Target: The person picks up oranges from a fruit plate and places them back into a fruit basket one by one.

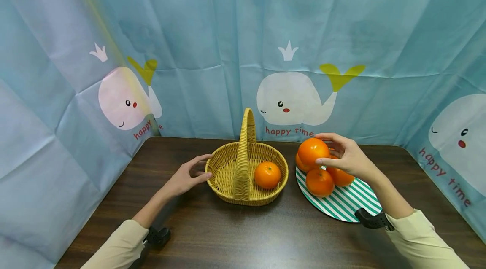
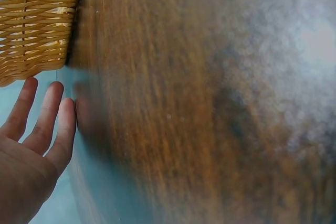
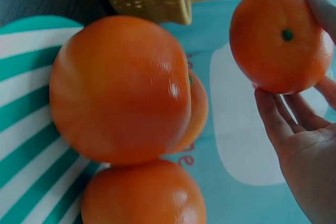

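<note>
An orange [image 1: 313,151] is held between the thumb and fingertips of my right hand [image 1: 347,159], raised over the other oranges; its green stem mark shows in the right wrist view. Below it, several oranges [image 1: 320,182] sit on a round plate [image 1: 366,201] with green and white stripes. My left hand [image 1: 186,178] is at the left end of a yellow wicker basket [image 1: 224,195], fingertips and thumb right at its rim. In the left wrist view, its fingers [image 2: 46,119] reach loosely toward the woven wall. One orange [image 1: 267,175] lies inside the basket, right of the handle.
The tall arched handle [image 1: 243,155] crosses the middle of the basket. A dark wooden table [image 1: 235,235] carries everything, and a blue curtain [image 1: 197,92] with whale prints hangs behind its back edge and down both sides.
</note>
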Demonstrator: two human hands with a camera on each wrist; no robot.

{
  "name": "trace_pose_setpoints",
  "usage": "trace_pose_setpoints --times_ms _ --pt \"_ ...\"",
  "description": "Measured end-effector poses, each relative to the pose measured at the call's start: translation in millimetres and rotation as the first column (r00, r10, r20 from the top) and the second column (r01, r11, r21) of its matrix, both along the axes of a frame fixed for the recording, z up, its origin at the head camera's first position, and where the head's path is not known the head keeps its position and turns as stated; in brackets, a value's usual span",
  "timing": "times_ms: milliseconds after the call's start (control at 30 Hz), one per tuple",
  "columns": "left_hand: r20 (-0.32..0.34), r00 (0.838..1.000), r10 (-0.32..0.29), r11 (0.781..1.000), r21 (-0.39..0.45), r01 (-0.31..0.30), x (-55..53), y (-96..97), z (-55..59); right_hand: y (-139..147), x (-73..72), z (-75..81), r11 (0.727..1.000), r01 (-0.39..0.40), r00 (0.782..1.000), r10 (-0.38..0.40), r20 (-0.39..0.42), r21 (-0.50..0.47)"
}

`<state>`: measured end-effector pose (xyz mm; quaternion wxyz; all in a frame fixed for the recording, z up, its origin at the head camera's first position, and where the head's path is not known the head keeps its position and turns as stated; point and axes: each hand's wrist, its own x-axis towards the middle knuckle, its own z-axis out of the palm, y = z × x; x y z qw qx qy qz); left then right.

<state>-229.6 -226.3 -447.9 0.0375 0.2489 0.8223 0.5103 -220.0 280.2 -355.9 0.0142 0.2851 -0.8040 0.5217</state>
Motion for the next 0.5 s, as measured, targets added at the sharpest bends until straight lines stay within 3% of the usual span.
trace_pose_setpoints --times_ms 500 --pt "-0.016 1.0 0.012 1.0 -0.023 -0.012 0.0 -0.2 -0.3 -44 -18.0 -7.3 0.995 -0.061 0.997 0.064 0.034 -0.079"
